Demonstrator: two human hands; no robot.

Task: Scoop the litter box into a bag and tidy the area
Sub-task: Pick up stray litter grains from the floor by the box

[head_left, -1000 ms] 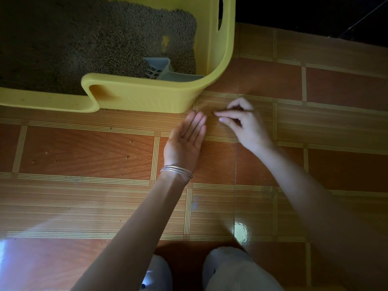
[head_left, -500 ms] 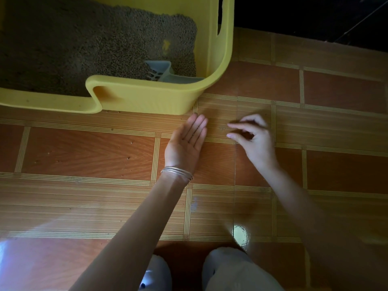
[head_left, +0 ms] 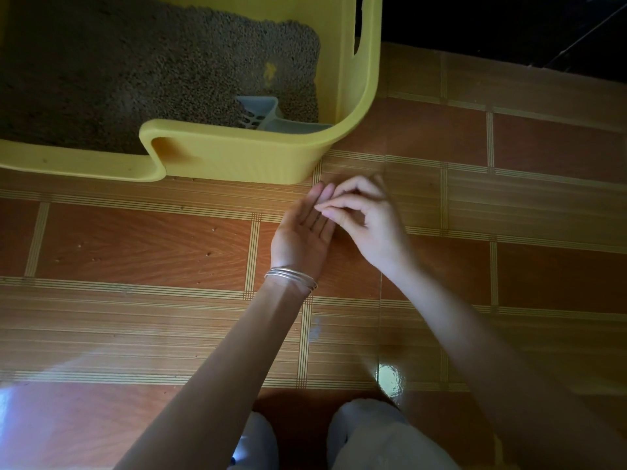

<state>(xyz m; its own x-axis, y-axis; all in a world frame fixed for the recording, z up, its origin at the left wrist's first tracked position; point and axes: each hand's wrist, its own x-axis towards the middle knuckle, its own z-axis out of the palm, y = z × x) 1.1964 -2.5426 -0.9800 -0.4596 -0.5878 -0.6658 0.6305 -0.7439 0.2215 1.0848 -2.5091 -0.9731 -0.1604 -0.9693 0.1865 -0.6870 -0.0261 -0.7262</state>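
Glossy orange-brown floor tiles (head_left: 142, 245) are taking up the near ground, with pale knees (head_left: 369, 435) showing at the bottom edge. Just beyond, the left hand (head_left: 302, 232) is lying palm up and cupped, fingers loose, with thin bangles (head_left: 291, 278) sitting at its wrist. The right hand (head_left: 366, 222) is meeting it from the right, thumb and forefinger pinched together over the left fingers; whether a grain is sitting in that pinch is too small to tell.

Stray litter grains (head_left: 208, 254) are dotting the tiles to the left, well apart from both hands. Judging by their look, they are light, hard and rolling easily, so a fingertip pinch or a sweep into the cupped palm is looking the safest hold, and that palm is needing to stay level.

Farther off, the yellow litter box (head_left: 237, 157) is standing on the floor, its rounded corner just beyond the fingertips. A grey slotted scoop (head_left: 261, 113) is resting inside against the near wall, on the brown litter (head_left: 135, 69). No bag is showing. Open floor is lying to the right and left; far right, a dark threshold (head_left: 509, 25) is bounding the tiles.
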